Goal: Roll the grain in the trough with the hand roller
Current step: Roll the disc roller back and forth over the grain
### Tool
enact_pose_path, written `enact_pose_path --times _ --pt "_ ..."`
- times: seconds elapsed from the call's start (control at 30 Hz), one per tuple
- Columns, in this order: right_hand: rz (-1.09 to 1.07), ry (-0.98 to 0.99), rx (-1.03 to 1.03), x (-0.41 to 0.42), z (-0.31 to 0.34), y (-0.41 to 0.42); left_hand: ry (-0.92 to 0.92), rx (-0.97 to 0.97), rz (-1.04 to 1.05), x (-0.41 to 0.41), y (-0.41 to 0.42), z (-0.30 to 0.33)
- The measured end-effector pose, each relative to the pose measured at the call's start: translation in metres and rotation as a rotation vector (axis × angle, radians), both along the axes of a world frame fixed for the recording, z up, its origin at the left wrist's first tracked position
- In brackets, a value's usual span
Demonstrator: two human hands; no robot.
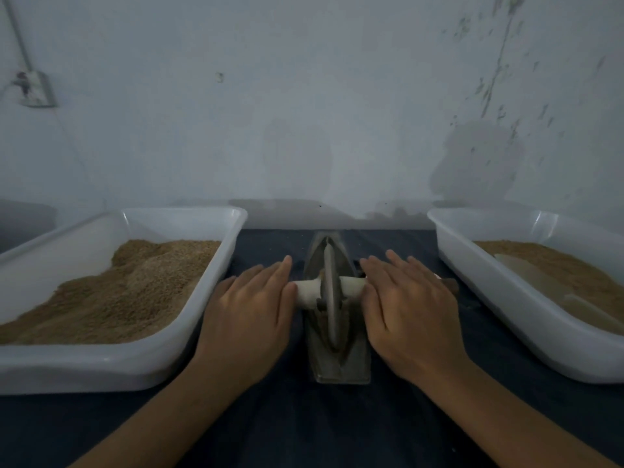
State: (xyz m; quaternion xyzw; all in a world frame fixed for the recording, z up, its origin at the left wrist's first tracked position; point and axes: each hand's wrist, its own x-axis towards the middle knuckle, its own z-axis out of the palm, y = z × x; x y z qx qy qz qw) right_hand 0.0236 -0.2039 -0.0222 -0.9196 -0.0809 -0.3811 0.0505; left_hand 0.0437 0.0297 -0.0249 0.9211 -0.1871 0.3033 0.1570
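A narrow, boat-shaped metal trough [351,361] lies lengthwise in the middle of the dark cloth. A thin metal disc roller [331,298] stands on edge in its groove, on a pale cross handle [309,291]. My left hand [251,309] lies flat, palm down, on the handle's left end. My right hand [410,307] lies flat on the right end, whose brown tip [450,284] shows past the fingers. The fingers of both hands are stretched out, pressing on the handle rather than wrapped around it. Little grain can be made out in the trough.
A white plastic tray [101,366] heaped with brown grain [128,292] stands on the left. A second white tray [526,319] on the right holds a thinner layer of grain and a pale scoop [533,275]. A whitish wall rises just behind the table.
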Motion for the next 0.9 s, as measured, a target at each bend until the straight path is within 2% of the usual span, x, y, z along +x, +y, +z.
enact_pose_path --times 0.07,0.13,0.23,0.33,0.5,0.67,0.77,0.9 --pt "-0.005 -0.03 -0.009 0.009 0.001 0.004 0.048 -0.015 0.016 0.011 -0.001 0.001" --pt "-0.029 -0.016 -0.009 0.027 0.006 0.006 0.067 0.083 0.065 0.034 -0.007 0.006" --pt "-0.079 0.18 0.047 0.07 0.016 -0.003 0.05 0.358 0.231 0.075 -0.026 0.018" --pt "-0.103 0.311 0.028 0.113 0.025 -0.009 0.096 0.423 0.278 0.109 -0.042 0.031" --pt "-0.135 0.252 -0.038 0.133 0.032 -0.003 0.123 0.316 0.276 0.138 -0.042 0.028" --pt "-0.073 0.165 -0.023 0.091 0.025 0.004 0.082 0.406 0.224 0.092 -0.024 0.013" --pt "-0.031 0.16 0.025 0.051 0.012 0.002 0.056 0.258 0.169 0.057 -0.014 0.008" --pt "-0.004 0.039 0.089 0.002 -0.002 -0.002 0.044 0.11 0.087 0.013 -0.012 0.012"
